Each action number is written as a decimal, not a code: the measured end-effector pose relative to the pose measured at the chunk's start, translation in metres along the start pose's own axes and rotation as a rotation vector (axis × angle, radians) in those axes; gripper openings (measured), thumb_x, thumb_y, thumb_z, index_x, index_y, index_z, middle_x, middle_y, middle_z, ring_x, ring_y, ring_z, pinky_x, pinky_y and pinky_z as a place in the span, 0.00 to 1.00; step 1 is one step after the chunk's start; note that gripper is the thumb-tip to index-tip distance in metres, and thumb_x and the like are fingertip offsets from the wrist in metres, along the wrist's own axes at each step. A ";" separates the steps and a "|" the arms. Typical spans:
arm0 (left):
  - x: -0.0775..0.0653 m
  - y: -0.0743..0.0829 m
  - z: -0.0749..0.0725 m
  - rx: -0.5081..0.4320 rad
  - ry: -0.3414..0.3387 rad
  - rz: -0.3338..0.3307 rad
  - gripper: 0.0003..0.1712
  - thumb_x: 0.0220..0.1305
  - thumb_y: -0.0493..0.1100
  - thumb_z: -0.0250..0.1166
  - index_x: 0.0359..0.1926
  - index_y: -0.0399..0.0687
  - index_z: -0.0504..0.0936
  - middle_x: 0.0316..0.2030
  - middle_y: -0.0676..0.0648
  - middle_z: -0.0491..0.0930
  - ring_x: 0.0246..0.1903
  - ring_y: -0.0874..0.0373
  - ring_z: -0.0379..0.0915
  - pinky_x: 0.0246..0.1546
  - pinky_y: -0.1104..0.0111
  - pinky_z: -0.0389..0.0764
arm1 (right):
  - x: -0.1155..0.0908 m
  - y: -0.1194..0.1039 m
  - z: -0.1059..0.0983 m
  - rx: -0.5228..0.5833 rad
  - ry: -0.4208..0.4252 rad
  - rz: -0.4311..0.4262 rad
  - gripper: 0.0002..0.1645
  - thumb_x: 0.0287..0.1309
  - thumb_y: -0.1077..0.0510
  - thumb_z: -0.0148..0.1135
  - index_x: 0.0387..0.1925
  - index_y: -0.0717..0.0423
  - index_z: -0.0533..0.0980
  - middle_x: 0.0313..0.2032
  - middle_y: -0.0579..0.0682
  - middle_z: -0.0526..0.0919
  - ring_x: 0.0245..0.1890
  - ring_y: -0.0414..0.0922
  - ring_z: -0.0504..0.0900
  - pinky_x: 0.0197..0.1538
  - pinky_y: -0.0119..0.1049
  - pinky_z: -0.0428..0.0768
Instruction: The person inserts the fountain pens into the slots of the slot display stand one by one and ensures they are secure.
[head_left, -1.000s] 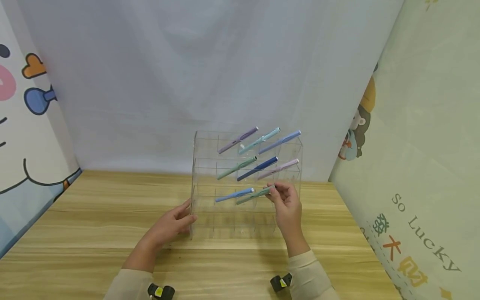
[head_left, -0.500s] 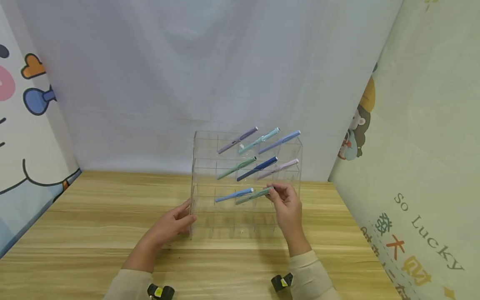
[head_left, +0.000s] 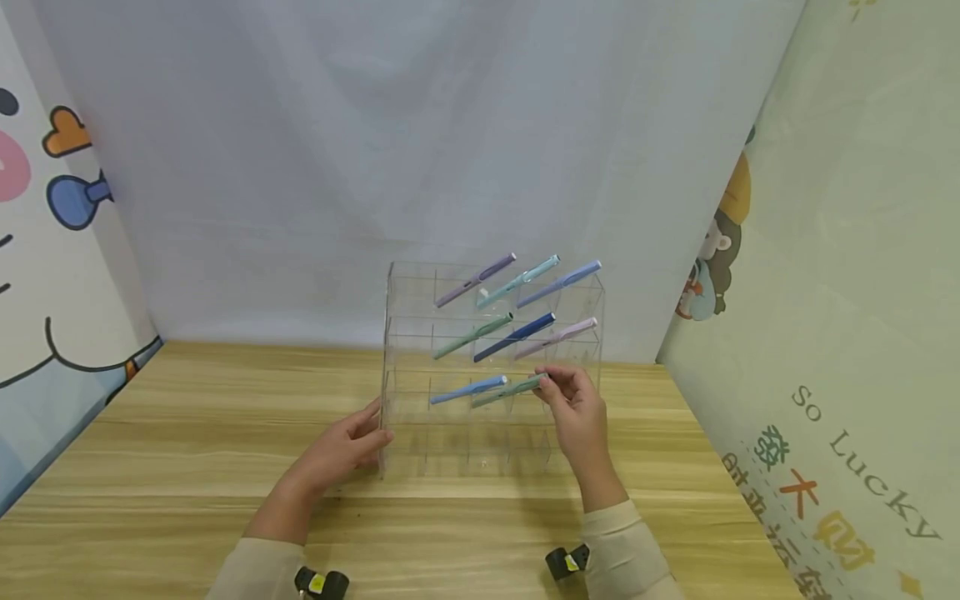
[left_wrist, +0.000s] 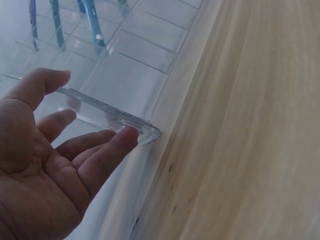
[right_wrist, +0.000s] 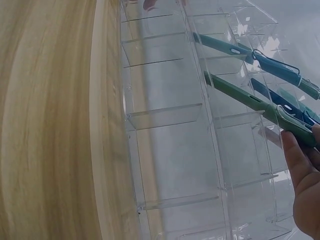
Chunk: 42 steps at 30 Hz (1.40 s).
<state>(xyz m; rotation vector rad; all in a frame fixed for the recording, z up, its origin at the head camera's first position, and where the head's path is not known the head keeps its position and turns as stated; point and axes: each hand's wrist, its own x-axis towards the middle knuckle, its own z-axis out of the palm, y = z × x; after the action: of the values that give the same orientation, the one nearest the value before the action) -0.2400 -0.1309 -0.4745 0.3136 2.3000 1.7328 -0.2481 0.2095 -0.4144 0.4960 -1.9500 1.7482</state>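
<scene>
A clear acrylic pen rack [head_left: 386,358] with rows of compartments stands upright on the wooden table. At its left side panel, my left hand [head_left: 337,454] holds the edge, thumb on the front and fingers along the outer side; the left wrist view shows these fingers [left_wrist: 102,162] partly behind the panel. My right hand [head_left: 581,417] pinches the cap end of a grey-green pen [head_left: 495,396] lying slanted in the third row. Beside it rests a blue pen [head_left: 469,390]. In the right wrist view the held green pen [right_wrist: 245,99] points into its compartment.
The top row bears a purple pen [head_left: 476,281], a pale teal pen [head_left: 521,282] and a periwinkle pen [head_left: 560,285]. Below lie a green pen [head_left: 472,337], a dark blue pen [head_left: 515,337] and a lilac pen [head_left: 557,339]. A white curtain [head_left: 420,150] hangs behind.
My right hand and wrist have shifted very slightly to the right, still at the grey-green pen's cap end. The left hand, the rack and the other pens look unmoved.
</scene>
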 end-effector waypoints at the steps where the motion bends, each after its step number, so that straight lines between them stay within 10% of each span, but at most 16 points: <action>1: 0.000 0.000 0.000 -0.004 -0.001 0.001 0.45 0.69 0.58 0.61 0.78 0.57 0.49 0.73 0.35 0.58 0.66 0.40 0.66 0.60 0.51 0.76 | 0.000 0.000 0.000 -0.003 0.001 0.001 0.15 0.67 0.62 0.59 0.48 0.70 0.73 0.47 0.66 0.82 0.45 0.42 0.86 0.49 0.35 0.83; 20: -0.002 0.001 -0.002 0.001 -0.004 0.000 0.46 0.68 0.58 0.61 0.78 0.54 0.48 0.73 0.34 0.56 0.66 0.39 0.65 0.60 0.52 0.76 | 0.000 -0.010 -0.013 -0.109 -0.022 0.006 0.24 0.70 0.60 0.56 0.63 0.61 0.64 0.54 0.61 0.79 0.52 0.52 0.82 0.50 0.32 0.83; 42: 0.000 0.003 -0.009 0.008 0.009 0.015 0.47 0.69 0.60 0.59 0.79 0.57 0.45 0.76 0.41 0.49 0.72 0.41 0.53 0.65 0.50 0.70 | 0.004 -0.031 -0.055 -0.102 0.127 -0.109 0.24 0.74 0.61 0.48 0.65 0.66 0.61 0.56 0.63 0.74 0.55 0.41 0.79 0.55 0.26 0.78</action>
<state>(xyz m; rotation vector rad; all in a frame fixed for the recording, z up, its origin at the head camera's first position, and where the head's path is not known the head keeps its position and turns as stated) -0.2431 -0.1388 -0.4696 0.3258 2.3172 1.7361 -0.2284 0.2599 -0.3824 0.4363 -1.8764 1.5654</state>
